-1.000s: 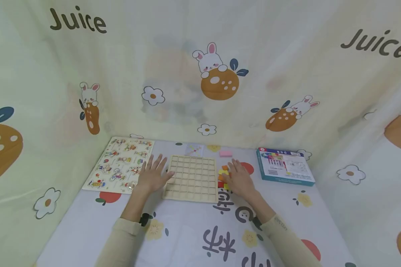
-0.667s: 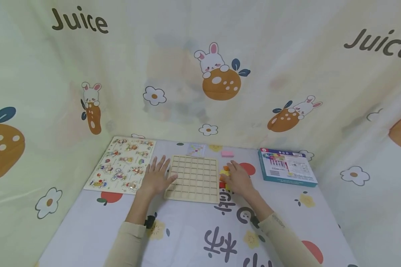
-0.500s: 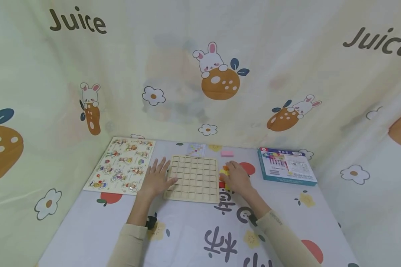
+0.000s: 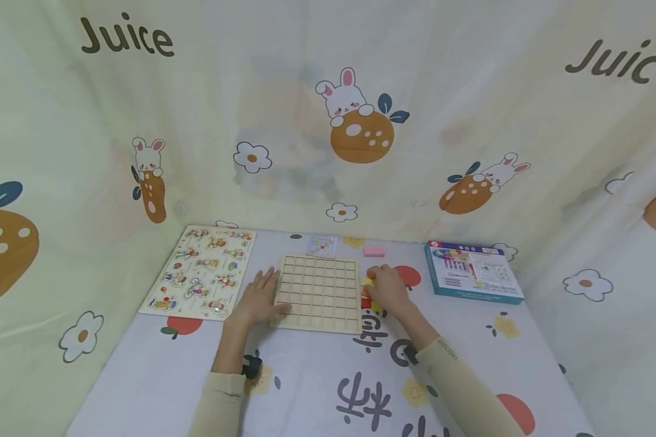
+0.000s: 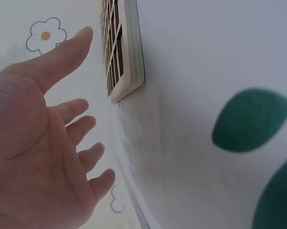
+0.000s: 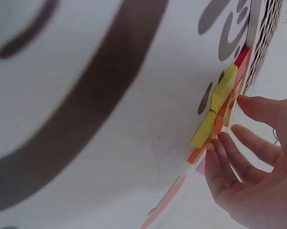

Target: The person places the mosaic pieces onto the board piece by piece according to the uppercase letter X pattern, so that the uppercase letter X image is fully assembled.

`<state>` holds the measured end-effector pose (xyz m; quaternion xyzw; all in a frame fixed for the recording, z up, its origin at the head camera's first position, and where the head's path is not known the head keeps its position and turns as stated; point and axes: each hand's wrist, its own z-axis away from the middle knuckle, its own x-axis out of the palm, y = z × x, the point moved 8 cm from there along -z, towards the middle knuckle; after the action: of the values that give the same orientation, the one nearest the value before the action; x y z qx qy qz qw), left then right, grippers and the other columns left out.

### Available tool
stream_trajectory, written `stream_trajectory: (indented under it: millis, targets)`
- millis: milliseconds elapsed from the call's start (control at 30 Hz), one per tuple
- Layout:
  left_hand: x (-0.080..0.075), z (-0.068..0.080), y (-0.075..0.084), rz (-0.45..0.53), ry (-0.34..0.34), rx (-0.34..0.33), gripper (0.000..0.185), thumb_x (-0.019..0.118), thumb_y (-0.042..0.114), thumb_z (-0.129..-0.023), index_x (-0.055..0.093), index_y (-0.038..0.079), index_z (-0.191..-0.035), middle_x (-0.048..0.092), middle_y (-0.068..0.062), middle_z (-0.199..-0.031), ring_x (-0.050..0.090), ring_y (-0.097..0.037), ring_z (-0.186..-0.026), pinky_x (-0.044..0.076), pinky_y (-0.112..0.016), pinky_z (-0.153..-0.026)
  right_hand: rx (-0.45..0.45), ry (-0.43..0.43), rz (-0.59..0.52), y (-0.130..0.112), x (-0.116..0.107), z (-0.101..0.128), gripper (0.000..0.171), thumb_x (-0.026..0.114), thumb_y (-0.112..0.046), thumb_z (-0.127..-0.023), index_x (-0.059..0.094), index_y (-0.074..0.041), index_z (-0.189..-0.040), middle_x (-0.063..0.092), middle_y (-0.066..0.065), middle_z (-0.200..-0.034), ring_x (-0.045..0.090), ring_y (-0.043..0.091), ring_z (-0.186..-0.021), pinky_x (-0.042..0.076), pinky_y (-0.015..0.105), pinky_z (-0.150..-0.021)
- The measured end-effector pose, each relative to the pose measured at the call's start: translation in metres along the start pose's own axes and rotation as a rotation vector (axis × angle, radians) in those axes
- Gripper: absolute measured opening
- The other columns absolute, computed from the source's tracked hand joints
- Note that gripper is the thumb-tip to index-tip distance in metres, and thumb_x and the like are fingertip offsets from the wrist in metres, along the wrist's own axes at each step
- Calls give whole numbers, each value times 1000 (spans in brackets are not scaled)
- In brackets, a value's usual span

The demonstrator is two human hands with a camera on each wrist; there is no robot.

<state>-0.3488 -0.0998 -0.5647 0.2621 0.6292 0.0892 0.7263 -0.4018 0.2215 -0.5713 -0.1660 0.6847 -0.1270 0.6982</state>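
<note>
Pale wood forms the gridded board [image 4: 321, 294] that, in the head view, lies on the cloth-covered bench [image 4: 300, 382] between both hands. The left hand [image 4: 257, 301] is at its left edge, thumb extending over the near-left part, other fingers released. Right of the board, the right hand [image 4: 390, 291] bends over red, orange and yellow blocks [image 4: 366, 301]. Beyond the board are a card [image 4: 323, 246] and a pink block [image 4: 374, 251]; a puzzle [image 4: 202, 270] lies to the left and a box [image 4: 472, 273] well to the right.

In the left wrist view, the left palm is bare, its fingers apart and slightly bent, the thumb pointing towards the board.

In the right wrist view, the blocks lie bunched beside the board, the red one nearest it. Thumb and fingertips are close over them, loosely bent; whether they grasp one cannot be told.
</note>
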Motion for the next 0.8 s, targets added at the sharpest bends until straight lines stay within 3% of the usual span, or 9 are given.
stream_trajectory:
  millis: [200, 533, 800]
  targets:
    - [12, -1, -1, 76, -34, 32, 96, 79, 38, -89, 29, 5, -164, 19, -18, -172, 10, -45, -159, 12, -66, -127, 24, -16, -33, 3, -3, -7, 42, 77, -18, -93, 68, -10, -133, 68, 9, -115, 60, 25, -98, 60, 41, -90]
    - [17, 4, 0, 50, -67, 22, 92, 81, 38, -87, 37, 2, -160, 24, -16, -171, 15, -42, -159, 16, -61, -128, 20, 53, -109, -1, -7, -10, 33, 79, -14, -90, 74, -12, -122, 71, 3, -100, 63, 23, -92, 58, 36, -81]
    - [16, 9, 3, 45, -95, 39, 96, 84, 36, -87, 34, -3, -160, 22, -19, -171, 16, -39, -159, 17, -55, -129, 65, 88, -284, -5, -15, -10, 34, 79, -16, -90, 73, -13, -124, 73, 4, -102, 67, 25, -90, 60, 34, -72]
